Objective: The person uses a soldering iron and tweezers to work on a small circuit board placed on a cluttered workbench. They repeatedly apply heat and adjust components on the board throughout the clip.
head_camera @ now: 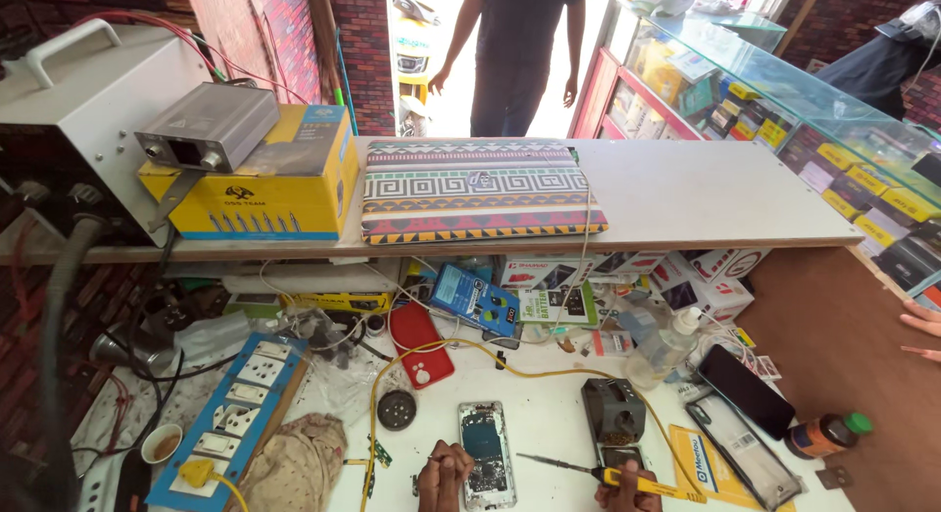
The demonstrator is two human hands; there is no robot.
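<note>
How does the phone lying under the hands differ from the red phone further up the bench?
The opened phone has its back off, showing silvery insides and a dark battery; the red phone is closed, with its red back whole. The opened phone lies straight, with the left hand beside it, while the red phone lies tilted and untouched beside a yellow cable. Both lie flat on the white bench.

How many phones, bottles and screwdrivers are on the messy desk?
Phones: 3 (opened phone by the left hand, red phone, black phone)
Bottles: 2 (clear bottle, brown jar)
Screwdrivers: 1 (yellow-handled screwdriver in the right hand)
Total: 6
</note>
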